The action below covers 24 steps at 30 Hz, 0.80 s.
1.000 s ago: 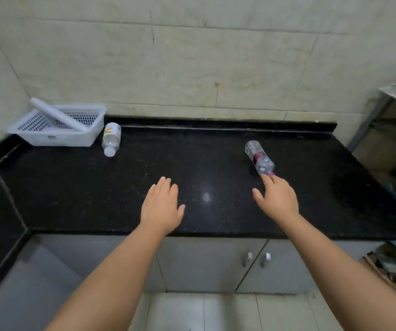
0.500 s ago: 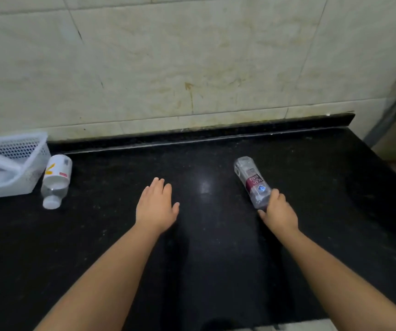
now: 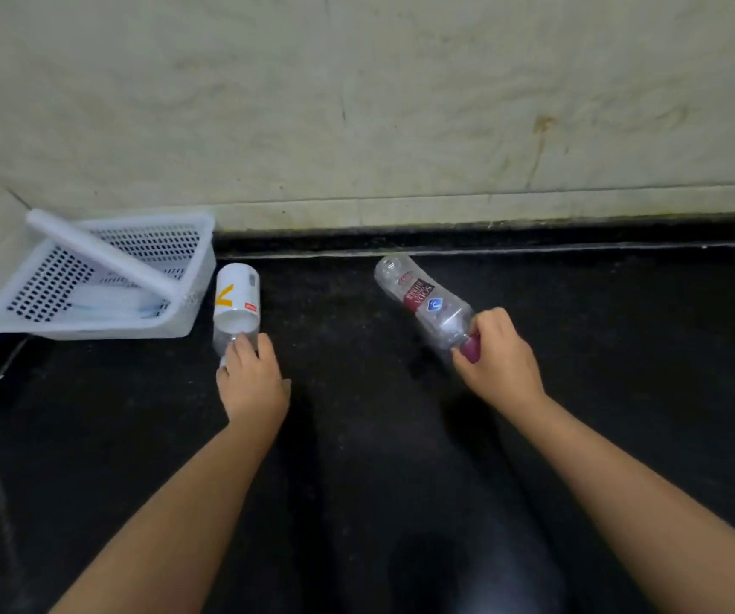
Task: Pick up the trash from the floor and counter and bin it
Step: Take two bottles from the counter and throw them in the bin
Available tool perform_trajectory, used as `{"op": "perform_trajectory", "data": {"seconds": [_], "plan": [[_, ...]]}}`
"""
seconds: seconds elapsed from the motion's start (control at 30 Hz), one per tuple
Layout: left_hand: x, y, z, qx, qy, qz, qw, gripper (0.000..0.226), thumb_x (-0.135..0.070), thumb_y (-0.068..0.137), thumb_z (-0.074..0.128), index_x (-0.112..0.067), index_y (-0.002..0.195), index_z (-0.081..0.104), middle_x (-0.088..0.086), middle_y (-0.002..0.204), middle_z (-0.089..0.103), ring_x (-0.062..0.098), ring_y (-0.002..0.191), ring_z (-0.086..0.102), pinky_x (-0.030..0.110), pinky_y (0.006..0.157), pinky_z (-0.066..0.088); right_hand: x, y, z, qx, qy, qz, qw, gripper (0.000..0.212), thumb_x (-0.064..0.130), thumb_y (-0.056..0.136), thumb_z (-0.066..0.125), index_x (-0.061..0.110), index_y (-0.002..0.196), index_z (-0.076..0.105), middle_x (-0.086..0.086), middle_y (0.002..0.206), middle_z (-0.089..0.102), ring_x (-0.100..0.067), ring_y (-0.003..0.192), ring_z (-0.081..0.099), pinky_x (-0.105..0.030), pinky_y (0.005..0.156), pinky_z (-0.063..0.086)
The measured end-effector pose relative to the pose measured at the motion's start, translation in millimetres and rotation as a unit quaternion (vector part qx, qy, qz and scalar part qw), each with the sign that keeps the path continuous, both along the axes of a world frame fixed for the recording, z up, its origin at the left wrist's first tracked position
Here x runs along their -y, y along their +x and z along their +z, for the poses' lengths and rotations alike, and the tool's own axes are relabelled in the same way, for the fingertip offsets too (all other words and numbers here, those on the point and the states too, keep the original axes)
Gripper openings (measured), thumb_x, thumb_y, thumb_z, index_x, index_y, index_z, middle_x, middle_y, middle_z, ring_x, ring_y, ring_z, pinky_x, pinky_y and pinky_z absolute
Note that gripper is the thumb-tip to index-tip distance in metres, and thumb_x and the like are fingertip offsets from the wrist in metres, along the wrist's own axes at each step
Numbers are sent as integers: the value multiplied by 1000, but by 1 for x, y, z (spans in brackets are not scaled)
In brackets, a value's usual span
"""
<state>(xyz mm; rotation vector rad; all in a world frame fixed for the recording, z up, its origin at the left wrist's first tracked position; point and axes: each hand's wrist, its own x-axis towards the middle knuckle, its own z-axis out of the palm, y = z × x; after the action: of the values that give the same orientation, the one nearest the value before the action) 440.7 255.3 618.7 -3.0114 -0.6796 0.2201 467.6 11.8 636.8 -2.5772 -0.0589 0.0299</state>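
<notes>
Hands are both busy at the black counter (image 3: 401, 480): the right hand (image 3: 500, 363) is closed around the neck of a clear bottle with a red label (image 3: 423, 299), near its pink cap, and the bottle seems already tilted up from the surface. The left hand (image 3: 252, 383) has its fingers curled over the cap end of the second bottle, the one with a white and yellow label (image 3: 237, 296), which lies just beside the white perforated basket (image 3: 90, 285); I judge this grip is only beginning, not yet firm. To do the step well, the left hand should wrap more around the narrow part before lifting, because an empty bottle is light and round and can easily roll against the basket. Both bottles should be lifted straight up, then carried to the bin, which is not visible here. I count two bottles, two hands, one basket with a white bar leaning across it, and no other trash on this part of the counter
</notes>
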Motion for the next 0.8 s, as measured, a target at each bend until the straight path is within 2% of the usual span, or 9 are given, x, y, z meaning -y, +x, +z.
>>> {"op": "perform_trajectory", "data": {"seconds": [0.1,0.2,0.37,0.47,0.6,0.7,0.8], "plan": [[-33,4,-9,23,-64,30,997,57,-29,87,63,-9,133,36,16,137,36,31,122,43,40,97,44,-44,3,-5,-10,12,-4,1000,28,15,84,59,13,76,33,-7,92,43,-33,78,55,-35,60,38],[-61,14,-14,50,-148,38,987,44,-22,90,60,-4,124,39,18,129,37,32,112,50,40,90,49,-72,6,-6,-17,17,-18,1000,29,16,82,62,14,78,33,-4,91,41,-34,84,58,-34,63,39],[-78,26,-5,78,-172,-13,982,40,-16,86,60,3,118,46,21,123,43,35,110,47,40,84,48,-96,5,5,2,19,-41,999,27,18,81,65,14,82,38,-15,105,51,-35,89,57,-38,69,44],[-58,33,15,107,-182,-95,973,39,-15,81,64,6,112,51,25,118,48,38,105,49,42,78,48,-92,-3,19,20,17,-56,998,28,18,81,65,13,81,37,-16,105,51,-35,89,57,-36,69,42],[4,45,52,84,-156,-216,960,46,-24,85,58,-3,124,47,16,130,45,33,117,45,38,87,47,-52,-22,41,38,-11,-116,992,27,18,81,64,0,95,49,-17,107,50,-36,92,55,-39,74,45],[73,44,83,85,-131,-343,926,46,-26,86,55,-7,127,45,12,132,44,29,121,43,35,91,45,-2,-51,61,58,-28,-180,982,28,17,83,62,-1,100,49,-19,111,48,-39,92,56,-41,73,47],[158,21,117,88,-109,-456,879,44,-21,87,54,-7,128,45,12,132,44,29,123,42,36,89,46,62,-100,81,72,-56,-253,963,29,17,84,60,-1,104,48,-19,113,46,-39,93,57,-41,72,48]]}}
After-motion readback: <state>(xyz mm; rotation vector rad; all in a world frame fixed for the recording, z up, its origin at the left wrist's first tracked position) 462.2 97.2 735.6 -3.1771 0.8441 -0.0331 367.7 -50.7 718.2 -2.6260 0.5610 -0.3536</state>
